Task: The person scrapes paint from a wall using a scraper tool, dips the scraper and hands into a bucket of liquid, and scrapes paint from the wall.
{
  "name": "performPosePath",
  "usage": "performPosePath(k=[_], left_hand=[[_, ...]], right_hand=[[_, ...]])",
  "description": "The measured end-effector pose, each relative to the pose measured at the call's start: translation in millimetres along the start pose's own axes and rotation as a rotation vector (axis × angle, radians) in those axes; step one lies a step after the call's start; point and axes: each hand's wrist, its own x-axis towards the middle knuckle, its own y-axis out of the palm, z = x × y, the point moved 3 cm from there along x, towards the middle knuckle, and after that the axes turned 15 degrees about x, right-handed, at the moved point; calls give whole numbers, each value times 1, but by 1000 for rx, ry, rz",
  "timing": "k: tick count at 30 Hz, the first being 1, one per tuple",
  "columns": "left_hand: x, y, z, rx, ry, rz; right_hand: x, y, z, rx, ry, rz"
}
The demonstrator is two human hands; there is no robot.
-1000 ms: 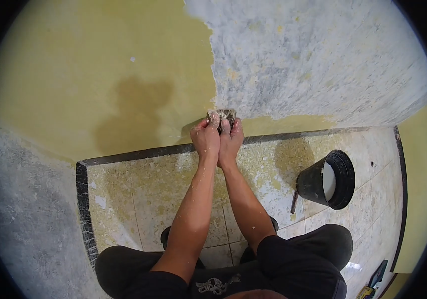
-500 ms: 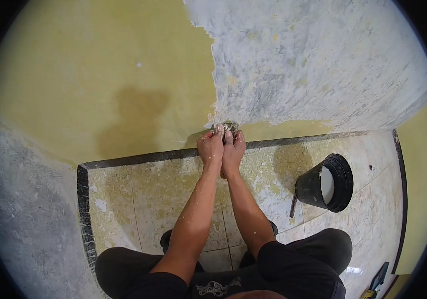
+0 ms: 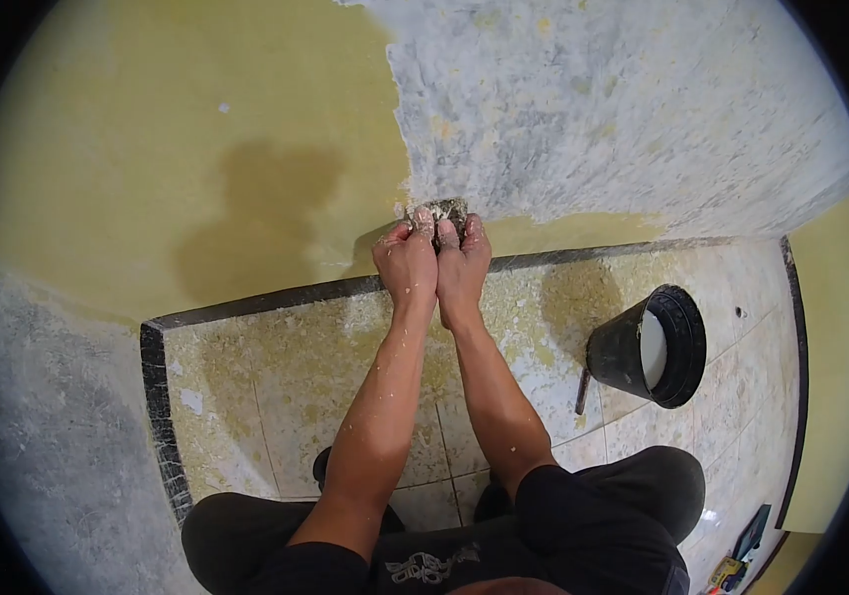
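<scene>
Side by side at the base of the wall, my left hand (image 3: 408, 266) and my right hand (image 3: 462, 268) are both closed around a flat scraper (image 3: 454, 210). Its broad dark face is caked with paint crumbs, and both thumbs press on it. The grip hides the rest of the tool. Its far edge meets the yellow paint (image 3: 325, 89) close to the border with the scraped whitish-grey wall (image 3: 563, 119). Paint flecks stick to my fingers and forearms.
Paint flakes cover the floor tiles (image 3: 345, 357) below a dark skirting strip (image 3: 276, 299). To the right, a black bucket (image 3: 623, 354) holds whitish liquid, with a narrow brown stick-like piece (image 3: 582, 392) beside it. A dark and yellow item (image 3: 729, 572) lies at lower right.
Both hands have pushed the scraper a little up the wall, farther from the skirting. The view has also shifted slightly.
</scene>
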Motion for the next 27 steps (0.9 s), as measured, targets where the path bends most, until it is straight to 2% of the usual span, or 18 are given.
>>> performPosePath(k=[3,5,9,11,12,14,15,18,19,23,25,27], left_hand=[[-1,-3,-4,58,41,-84],[-5,-8,-21,-26,6,3],[-6,-12,-18,-24,28,3],[-6,-13,-7,275,22,-119],[-6,-14,-1,267,37,-122],[0,-9,16,229,-76,14],[5,-4,21,120,53,-87],[0,-12,-24,168,103,-119],[8,-9,-14,-29,25,-1],[3,-13,-11,11,90,-61],[-10,-15,-7,39,-24,-75],[-7,-17,-9,125,-23,-29]], right_hand=[[1,4,3,40,-4,2],[3,9,11,-3,-6,9],[-2,9,-9,44,-67,-13],[-5,-3,-26,1,-66,-17],[-8,-10,-36,-46,-54,-31],[-6,-9,-34,-66,-67,-44],[-5,-3,-17,-108,-100,-21],[-3,7,13,-185,-155,4],[0,10,16,-136,-121,-7],[-7,11,5,-95,-112,-31],[-11,3,-9,-100,-98,-40],[-13,2,-13,-86,-107,-53]])
